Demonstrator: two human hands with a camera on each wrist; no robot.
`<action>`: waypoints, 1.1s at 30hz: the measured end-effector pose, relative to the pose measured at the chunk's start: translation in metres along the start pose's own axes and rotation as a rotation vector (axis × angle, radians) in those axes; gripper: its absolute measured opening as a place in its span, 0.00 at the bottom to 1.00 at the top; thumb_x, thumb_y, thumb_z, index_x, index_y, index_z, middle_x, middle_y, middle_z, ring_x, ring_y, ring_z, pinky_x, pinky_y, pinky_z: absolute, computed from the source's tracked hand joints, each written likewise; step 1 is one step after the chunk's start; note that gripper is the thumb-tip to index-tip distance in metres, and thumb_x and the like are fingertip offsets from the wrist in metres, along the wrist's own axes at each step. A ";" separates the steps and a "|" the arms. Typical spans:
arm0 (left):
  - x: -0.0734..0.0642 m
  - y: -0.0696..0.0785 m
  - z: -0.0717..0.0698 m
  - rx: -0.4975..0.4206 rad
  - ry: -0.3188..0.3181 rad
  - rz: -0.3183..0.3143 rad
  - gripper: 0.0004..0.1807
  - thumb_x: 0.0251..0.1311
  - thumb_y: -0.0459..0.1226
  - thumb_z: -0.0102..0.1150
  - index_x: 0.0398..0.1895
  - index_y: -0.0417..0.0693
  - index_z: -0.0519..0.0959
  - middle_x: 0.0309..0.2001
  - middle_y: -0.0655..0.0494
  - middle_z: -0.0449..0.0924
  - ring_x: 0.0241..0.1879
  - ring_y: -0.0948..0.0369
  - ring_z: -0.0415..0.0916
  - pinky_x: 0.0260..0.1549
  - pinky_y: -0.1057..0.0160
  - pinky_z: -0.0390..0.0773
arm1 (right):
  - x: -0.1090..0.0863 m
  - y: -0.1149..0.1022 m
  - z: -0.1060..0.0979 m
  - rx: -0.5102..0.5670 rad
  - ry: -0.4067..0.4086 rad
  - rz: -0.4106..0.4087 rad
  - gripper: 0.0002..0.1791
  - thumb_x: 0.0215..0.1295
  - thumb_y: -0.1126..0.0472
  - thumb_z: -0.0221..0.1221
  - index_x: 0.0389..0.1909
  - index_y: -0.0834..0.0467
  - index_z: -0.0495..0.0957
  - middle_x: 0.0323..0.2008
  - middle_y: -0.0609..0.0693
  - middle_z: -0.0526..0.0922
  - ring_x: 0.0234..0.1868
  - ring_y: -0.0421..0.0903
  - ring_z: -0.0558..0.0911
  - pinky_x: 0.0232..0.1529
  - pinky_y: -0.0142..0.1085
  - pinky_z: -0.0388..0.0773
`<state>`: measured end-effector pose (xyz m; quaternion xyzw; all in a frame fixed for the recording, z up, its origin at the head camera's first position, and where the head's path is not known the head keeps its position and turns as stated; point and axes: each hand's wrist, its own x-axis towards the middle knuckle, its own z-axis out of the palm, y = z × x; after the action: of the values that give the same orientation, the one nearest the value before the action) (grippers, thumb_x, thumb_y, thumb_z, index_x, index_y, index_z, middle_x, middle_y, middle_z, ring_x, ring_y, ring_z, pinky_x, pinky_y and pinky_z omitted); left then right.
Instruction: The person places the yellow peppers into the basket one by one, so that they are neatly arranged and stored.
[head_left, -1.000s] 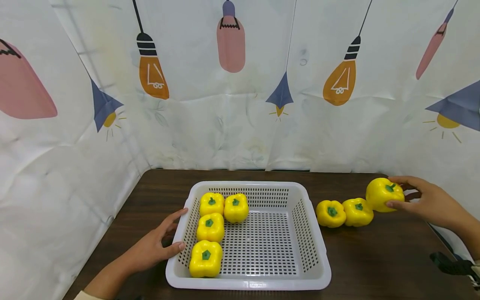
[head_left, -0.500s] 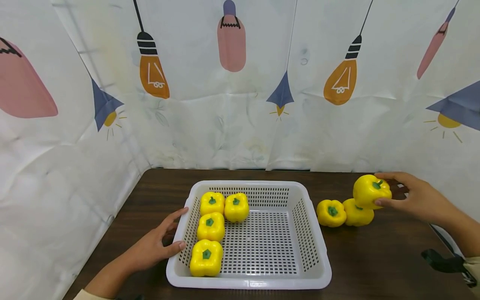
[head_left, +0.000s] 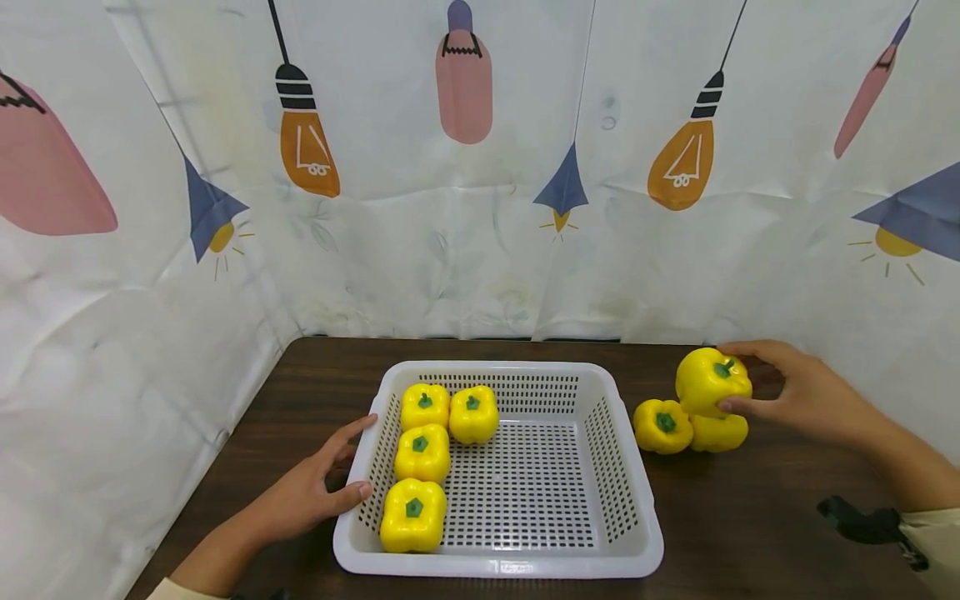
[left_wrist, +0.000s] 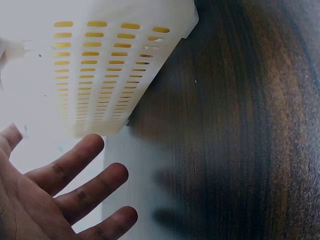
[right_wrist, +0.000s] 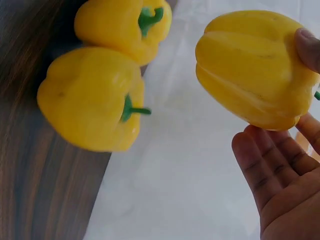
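Observation:
My right hand [head_left: 802, 400] holds a yellow bell pepper [head_left: 708, 379] with a green stem, pinching it between thumb and fingers. In the right wrist view this pepper [right_wrist: 252, 67] is raised off the table. Below it, two more yellow bell peppers, one nearer the basket [head_left: 663, 427] and one partly hidden [head_left: 720, 434], lie side by side. My left hand [head_left: 311, 487] is at the left rim of a white perforated plastic basket [head_left: 498, 567], thumb and index finger along the edge. The left wrist view has its other fingers [left_wrist: 92, 192] loosely extended beside the basket's slotted wall [left_wrist: 95, 70].
Several yellow bell peppers [head_left: 422, 454] stand along the basket's left side, stems up. The dark wooden table [head_left: 750, 533] meets a white printed cloth [head_left: 465, 267] at the back and left. A black strap piece [head_left: 862, 521] is at the right sleeve.
My right hand has carried the held pepper leftward, from right of the two table peppers to over the right one, covering part of it. The left hand and basket have stayed put.

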<state>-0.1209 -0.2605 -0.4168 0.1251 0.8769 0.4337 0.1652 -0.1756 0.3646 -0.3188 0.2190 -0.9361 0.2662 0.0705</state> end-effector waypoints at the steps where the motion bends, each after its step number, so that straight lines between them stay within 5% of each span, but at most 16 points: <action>1: 0.000 0.000 0.000 0.001 0.000 0.000 0.46 0.68 0.48 0.62 0.82 0.68 0.45 0.65 0.37 0.71 0.54 0.45 0.78 0.40 0.54 0.86 | 0.001 -0.002 0.001 -0.001 0.003 -0.007 0.39 0.56 0.57 0.77 0.68 0.58 0.73 0.60 0.58 0.77 0.45 0.29 0.78 0.40 0.29 0.81; 10: 0.001 -0.002 0.001 -0.009 0.001 0.001 0.46 0.68 0.48 0.62 0.81 0.69 0.46 0.65 0.37 0.70 0.54 0.45 0.79 0.39 0.55 0.86 | 0.010 -0.023 0.012 0.026 0.002 -0.101 0.39 0.53 0.60 0.78 0.67 0.60 0.74 0.58 0.56 0.79 0.44 0.36 0.82 0.43 0.32 0.82; 33: 0.000 -0.002 0.000 -0.026 -0.006 0.000 0.46 0.69 0.47 0.62 0.81 0.70 0.45 0.66 0.36 0.69 0.55 0.45 0.78 0.40 0.55 0.86 | 0.021 -0.056 0.032 0.026 -0.037 -0.152 0.38 0.54 0.48 0.77 0.65 0.51 0.74 0.54 0.43 0.80 0.41 0.38 0.83 0.44 0.39 0.84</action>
<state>-0.1215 -0.2617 -0.4186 0.1245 0.8706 0.4447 0.1695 -0.1692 0.2969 -0.3146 0.2952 -0.9144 0.2679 0.0703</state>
